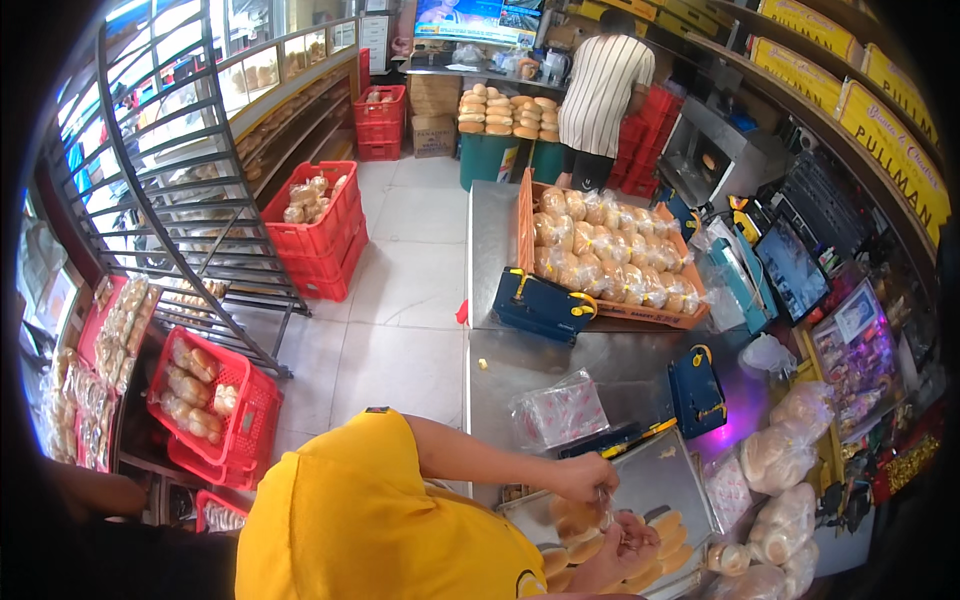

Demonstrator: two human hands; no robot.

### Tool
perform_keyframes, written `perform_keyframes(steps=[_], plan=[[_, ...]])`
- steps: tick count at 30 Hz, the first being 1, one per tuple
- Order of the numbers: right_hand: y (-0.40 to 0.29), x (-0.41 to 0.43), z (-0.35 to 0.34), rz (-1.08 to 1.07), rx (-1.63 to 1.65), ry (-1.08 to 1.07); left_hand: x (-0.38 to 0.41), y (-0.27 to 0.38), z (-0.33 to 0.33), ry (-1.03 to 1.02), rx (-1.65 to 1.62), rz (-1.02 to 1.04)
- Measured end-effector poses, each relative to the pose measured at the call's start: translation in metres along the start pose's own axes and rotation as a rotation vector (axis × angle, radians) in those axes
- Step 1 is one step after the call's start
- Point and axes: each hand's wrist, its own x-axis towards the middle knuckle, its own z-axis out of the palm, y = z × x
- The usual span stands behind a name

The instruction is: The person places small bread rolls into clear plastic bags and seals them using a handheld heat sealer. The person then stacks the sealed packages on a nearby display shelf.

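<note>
My left hand (pixel 589 477) pinches the gathered neck of a clear plastic bag (pixel 576 519) with brown bread in it. Just below, my right hand (pixel 626 549) has its fingers curled near the bag's twisted plastic; its exact grip on it cannot be made out. Under and around both hands lie long bread rolls (pixel 671 541) on a metal baking tray (pixel 664 469). A stack of printed clear plastic bags (pixel 561 412) rests on the metal table beyond the tray. Near it stand a dark blue bag-neck tape dispenser (pixel 697 390) and a second dispenser (pixel 541 306).
An orange crate (pixel 652 315) holds several bagged breads. Large bagged loaves (pixel 780 517) sit beyond the tray. Red crates (pixel 315 262) and a black metal rack (pixel 161 225) stand across the aisle. A person in a striped shirt (pixel 606 94) stands near the green bins (pixel 484 161).
</note>
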Motion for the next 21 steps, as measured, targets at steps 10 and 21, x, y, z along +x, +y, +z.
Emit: perform_keyframes(steps=[10, 21], plan=[[0.116, 0.01, -0.049, -0.188, -0.909, -0.567, 0.018, 0.033, 0.036, -0.11, 0.096, 0.383], [0.034, 0.043, -0.021, 0.398, 0.148, -0.167, -0.002, 0.082, 0.005, 0.063, 0.388, 0.747]])
